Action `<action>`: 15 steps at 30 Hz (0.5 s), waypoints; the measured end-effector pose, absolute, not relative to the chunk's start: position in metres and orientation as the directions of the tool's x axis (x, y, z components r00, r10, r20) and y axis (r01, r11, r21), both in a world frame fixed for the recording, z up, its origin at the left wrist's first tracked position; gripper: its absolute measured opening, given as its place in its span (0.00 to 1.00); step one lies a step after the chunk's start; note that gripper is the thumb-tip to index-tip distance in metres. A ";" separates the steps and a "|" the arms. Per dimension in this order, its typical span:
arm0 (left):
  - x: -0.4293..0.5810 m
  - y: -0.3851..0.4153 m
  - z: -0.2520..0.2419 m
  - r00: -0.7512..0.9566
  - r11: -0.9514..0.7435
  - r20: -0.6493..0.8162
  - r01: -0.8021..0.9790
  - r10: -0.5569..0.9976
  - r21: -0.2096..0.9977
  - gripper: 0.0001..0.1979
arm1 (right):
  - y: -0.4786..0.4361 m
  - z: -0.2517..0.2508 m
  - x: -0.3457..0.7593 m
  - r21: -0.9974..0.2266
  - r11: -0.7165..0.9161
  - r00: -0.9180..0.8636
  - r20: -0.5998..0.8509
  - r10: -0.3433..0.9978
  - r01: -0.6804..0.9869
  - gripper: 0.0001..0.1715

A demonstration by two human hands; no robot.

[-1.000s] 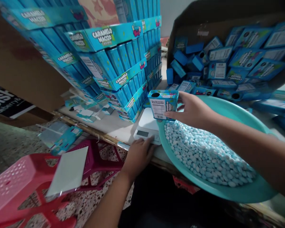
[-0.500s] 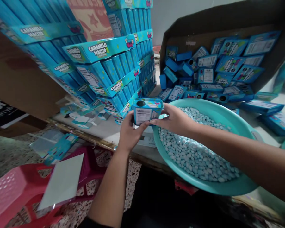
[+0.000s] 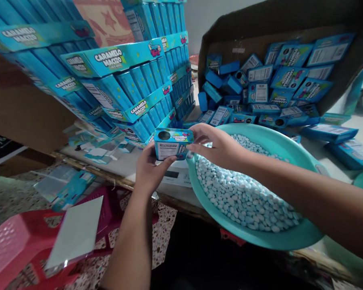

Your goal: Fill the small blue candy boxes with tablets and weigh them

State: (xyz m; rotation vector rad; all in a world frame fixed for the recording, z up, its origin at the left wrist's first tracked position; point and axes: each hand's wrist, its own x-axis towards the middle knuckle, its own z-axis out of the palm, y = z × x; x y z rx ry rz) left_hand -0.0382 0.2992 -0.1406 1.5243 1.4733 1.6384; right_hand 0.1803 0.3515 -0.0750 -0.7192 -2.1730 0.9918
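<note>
Both hands hold one small blue candy box [image 3: 173, 143] with a round hole in its top and a white nutrition label facing me. My left hand [image 3: 149, 169] grips its lower left side, fingers curled under it. My right hand [image 3: 216, 147] pinches its right end. The box hovers just over a white kitchen scale [image 3: 177, 177] on the table edge. Right beside it sits a wide teal basin [image 3: 290, 237] filled with pale blue candy pieces [image 3: 238, 193].
Stacked blue "Caramelo Macizo" display cartons [image 3: 121, 84] rise at the left. A tipped cardboard carton [image 3: 260, 28] spills several small blue boxes at the back right. A red plastic stool [image 3: 21, 249] with a white sheet [image 3: 75, 233] stands on the floor, lower left.
My left hand left the scale and took hold of the box's left side. The box, first held by the right hand alone, dropped slightly lower and leftward.
</note>
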 end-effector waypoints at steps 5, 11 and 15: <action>-0.036 0.345 -0.155 -0.190 -0.466 0.481 0.121 0.856 0.876 0.23 | 0.361 -0.075 0.188 -0.557 0.630 -0.624 0.237 0.745 0.541 0.16; -0.037 0.378 -0.176 -0.264 -0.473 0.456 -0.001 0.850 0.881 0.29 | 0.369 -0.074 0.200 -0.306 0.659 -0.710 -0.084 0.700 0.687 0.16; -0.052 0.361 -0.179 -0.254 -0.360 0.360 0.049 0.898 0.932 0.30 | 0.373 -0.074 0.206 -0.319 0.705 -0.763 -0.105 0.638 0.633 0.19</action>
